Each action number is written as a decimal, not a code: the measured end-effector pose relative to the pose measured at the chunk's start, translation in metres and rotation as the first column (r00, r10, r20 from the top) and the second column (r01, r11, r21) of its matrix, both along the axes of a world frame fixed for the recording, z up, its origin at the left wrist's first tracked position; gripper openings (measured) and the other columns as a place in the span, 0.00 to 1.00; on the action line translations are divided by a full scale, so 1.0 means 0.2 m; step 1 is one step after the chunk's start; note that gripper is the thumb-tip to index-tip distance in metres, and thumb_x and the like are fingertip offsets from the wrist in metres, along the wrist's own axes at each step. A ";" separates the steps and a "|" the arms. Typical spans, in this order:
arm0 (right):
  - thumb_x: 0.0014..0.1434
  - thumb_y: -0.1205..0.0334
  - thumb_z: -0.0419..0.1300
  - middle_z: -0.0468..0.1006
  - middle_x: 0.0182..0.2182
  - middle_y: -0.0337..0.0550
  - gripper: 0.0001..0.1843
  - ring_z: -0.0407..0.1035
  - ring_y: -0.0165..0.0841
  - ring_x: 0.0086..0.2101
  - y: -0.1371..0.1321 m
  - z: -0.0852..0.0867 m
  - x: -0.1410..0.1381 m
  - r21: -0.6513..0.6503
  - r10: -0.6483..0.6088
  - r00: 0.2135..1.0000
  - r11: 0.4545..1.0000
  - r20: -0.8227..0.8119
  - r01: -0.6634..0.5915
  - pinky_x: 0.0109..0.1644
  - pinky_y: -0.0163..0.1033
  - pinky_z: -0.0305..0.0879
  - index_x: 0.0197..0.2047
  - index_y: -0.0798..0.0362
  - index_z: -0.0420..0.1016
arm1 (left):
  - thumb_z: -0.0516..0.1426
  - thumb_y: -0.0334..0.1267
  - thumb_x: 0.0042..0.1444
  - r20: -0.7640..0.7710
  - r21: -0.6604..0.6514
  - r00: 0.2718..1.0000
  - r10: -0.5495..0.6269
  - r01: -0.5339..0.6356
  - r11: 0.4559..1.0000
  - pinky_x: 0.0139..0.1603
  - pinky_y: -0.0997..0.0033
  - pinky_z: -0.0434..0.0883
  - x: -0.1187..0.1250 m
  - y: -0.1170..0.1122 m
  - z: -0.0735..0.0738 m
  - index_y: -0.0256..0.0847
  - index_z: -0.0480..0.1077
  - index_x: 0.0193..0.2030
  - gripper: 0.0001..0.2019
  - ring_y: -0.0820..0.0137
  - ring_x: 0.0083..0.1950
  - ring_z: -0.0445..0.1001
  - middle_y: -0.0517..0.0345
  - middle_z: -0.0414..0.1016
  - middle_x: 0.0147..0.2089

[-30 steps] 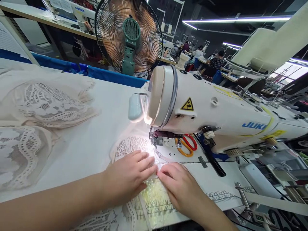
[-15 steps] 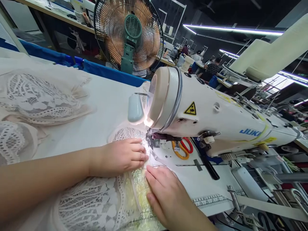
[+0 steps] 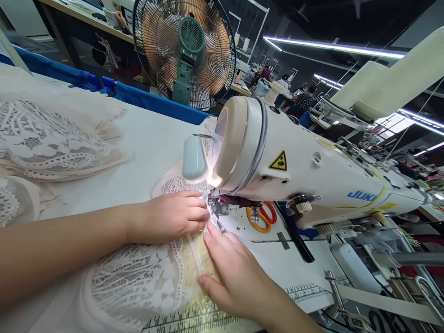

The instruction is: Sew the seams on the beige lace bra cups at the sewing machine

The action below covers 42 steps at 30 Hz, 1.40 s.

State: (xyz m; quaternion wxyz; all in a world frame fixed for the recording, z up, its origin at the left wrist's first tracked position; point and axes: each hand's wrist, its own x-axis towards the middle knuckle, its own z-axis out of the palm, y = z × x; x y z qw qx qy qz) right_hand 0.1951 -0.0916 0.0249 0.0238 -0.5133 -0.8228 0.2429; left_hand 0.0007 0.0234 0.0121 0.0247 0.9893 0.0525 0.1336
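Observation:
A white lace garment piece (image 3: 128, 282) with rounded, cup-like panels lies on the sewing table, its far part under the head of a sewing machine (image 3: 301, 162). My left hand (image 3: 178, 213) rests flat on the lace, fingers side by side and slightly bent, tips just left of the presser foot (image 3: 212, 201). On the right edge of the piece lies my right hand (image 3: 234, 273). Its index finger points toward the foot and its thumb is spread apart over a shiny yellowish layer (image 3: 197, 303). The lower fingers of my right hand are hidden.
More lace pieces (image 3: 52, 138) lie at the left. Orange-handled scissors (image 3: 258, 221) and a dark-handled tool (image 3: 301, 243) sit behind the needle area. A printed ruler (image 3: 308, 290) runs along the front. Beyond the table stands a large fan (image 3: 190, 51); people work farther back.
The lace piece has advanced slightly toward the presser foot. My right hand has slid up and left, its index fingertip now touching near my left fingers. The view has shifted slightly.

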 end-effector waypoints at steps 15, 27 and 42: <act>0.61 0.61 0.50 0.76 0.28 0.46 0.24 0.71 0.38 0.29 0.09 -0.01 -0.06 0.286 -0.118 0.944 0.958 0.307 0.027 0.26 0.38 0.61 0.60 0.55 0.66 | 0.46 0.42 0.65 -0.113 -0.536 0.884 0.454 -0.439 0.721 0.36 0.72 0.66 0.01 0.03 0.04 0.40 0.67 0.30 0.16 0.71 0.34 0.69 0.60 0.70 0.32; 0.42 0.75 0.61 0.77 0.22 0.47 0.48 0.72 0.39 0.23 0.16 0.07 -0.19 0.019 -0.104 0.806 0.993 0.582 0.114 0.22 0.37 0.62 0.67 0.60 0.52 | 0.44 0.35 0.64 -0.001 -0.294 0.965 0.260 -0.249 0.923 0.50 0.61 0.66 -0.01 0.03 -0.05 0.40 0.71 0.44 0.14 0.64 0.47 0.70 0.51 0.75 0.44; 0.61 0.64 0.49 0.80 0.31 0.44 0.24 0.75 0.39 0.30 0.05 0.03 -0.08 0.202 -0.172 0.910 0.974 0.377 0.101 0.25 0.39 0.61 0.60 0.54 0.65 | 0.49 0.30 0.55 0.069 -0.048 0.983 0.172 -0.169 0.984 0.47 0.60 0.62 0.01 0.00 -0.10 0.43 0.71 0.46 0.14 0.61 0.44 0.68 0.50 0.71 0.43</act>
